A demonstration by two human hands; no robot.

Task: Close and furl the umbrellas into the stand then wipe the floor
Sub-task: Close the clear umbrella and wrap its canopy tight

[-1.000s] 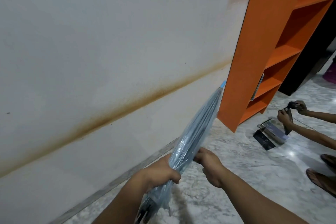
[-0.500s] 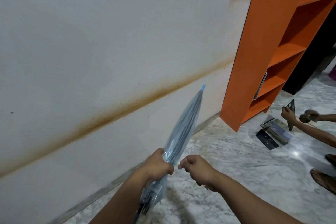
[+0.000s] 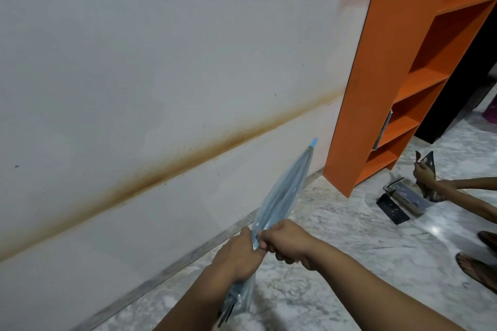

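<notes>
- The umbrella [image 3: 285, 196] is closed, a pale blue see-through canopy gathered round its ribs, held slanting up and away so its blue tip [image 3: 314, 142] points toward the wall [image 3: 161, 62] near the foot of the orange shelf unit [image 3: 376, 88].
- The left hand [image 3: 239, 255] is wrapped round the lower part of the folded canopy, fingers curled about it, with the dark rib ends and loose plastic hanging out below the wrist.
- The right hand [image 3: 285, 244] is closed into a fist right against the canopy, just beside the left hand; its fingertips pinch something small at the fabric, too small to tell what.
- Both hands are held above the marble floor [image 3: 336, 263], close to the grey skirting strip at the base of the wall.
- A brown stain runs as a slanted band across the wall.
- At the right edge, another person's hands [image 3: 425, 177] hold a dark cloth-like item over the floor, beside flat dark and grey items [image 3: 400, 199] lying near the shelf unit.
- 2 sandalled feet [image 3: 476, 269] show at the far right edge.
- No umbrella stand is in view.
</notes>
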